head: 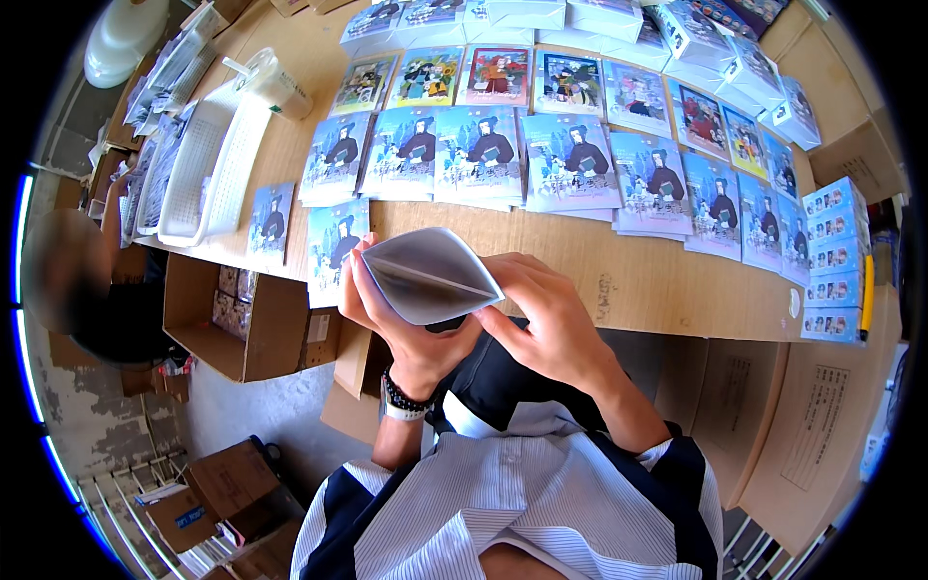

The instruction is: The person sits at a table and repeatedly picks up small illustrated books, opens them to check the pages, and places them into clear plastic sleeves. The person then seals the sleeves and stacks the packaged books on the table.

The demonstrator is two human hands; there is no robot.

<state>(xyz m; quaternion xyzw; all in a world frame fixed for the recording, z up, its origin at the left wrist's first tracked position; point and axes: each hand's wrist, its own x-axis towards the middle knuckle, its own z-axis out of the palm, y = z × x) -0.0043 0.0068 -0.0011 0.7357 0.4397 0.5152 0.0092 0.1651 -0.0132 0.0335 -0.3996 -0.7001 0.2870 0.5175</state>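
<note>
Above my lap I hold a paper pouch (435, 254) with its mouth bowed wide and facing up. Inside it a pale straight line crosses the grey interior; whether this is a seam or a card edge I cannot tell. My left hand (413, 341) wraps the pouch from the left and below, fingers along its far left side. At the right corner, my right hand (554, 319) pinches the rim between thumb and fingers. Just beyond the left fingers lies a blue printed packet (337, 235), and a row of stacked packets (478, 156) with the same cover stands behind.
Differently coloured printed packets (496, 76) and white-sided boxes (609, 22) line the back of the wooden table (464, 217). At left are a white plastic basket (210, 174) and a drink cup (279, 87). Small blue boxes (830, 261) stack at right. Another person (116, 312) is at far left.
</note>
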